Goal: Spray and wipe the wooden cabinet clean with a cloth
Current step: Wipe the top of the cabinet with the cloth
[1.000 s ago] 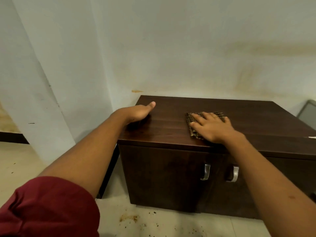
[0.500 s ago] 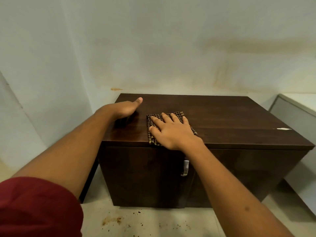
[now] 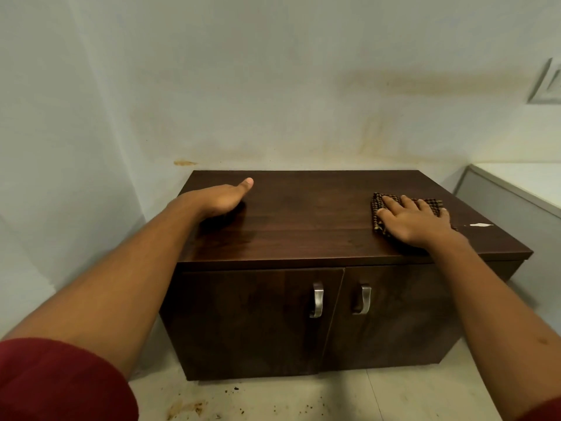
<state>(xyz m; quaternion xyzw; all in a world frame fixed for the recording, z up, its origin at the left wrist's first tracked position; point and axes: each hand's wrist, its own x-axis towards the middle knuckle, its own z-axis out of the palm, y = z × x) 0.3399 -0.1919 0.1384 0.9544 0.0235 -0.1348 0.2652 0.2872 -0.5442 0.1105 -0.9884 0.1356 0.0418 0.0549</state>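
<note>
Left hand: my left hand (image 3: 220, 199) rests on the cabinet (image 3: 303, 226) top near its left rear corner, on its outer edge, thumb stretched toward the wall; the fingers are hidden under the palm, so I cannot tell how they lie.
Left arm: reaches forward nearly straight from a red sleeve (image 3: 60, 381) at the lower left.
Right hand: my right hand (image 3: 416, 218) lies palm-down on the cloth (image 3: 379, 212), fingers straight and slightly spread, pressing it flat, not curled round it.
Right arm: comes in from the lower right, wrist over the cabinet's front edge.
Cloth: a checked brown cloth on the right part of the top, mostly covered by my hand.
Cabinet: dark wood, against the stained wall (image 3: 273, 101), two doors with metal handles (image 3: 317, 299).
Top surface: a small white mark (image 3: 481, 225) just right of the cloth.
Floor: dark specks and a brown stain (image 3: 185, 408) in front.
</note>
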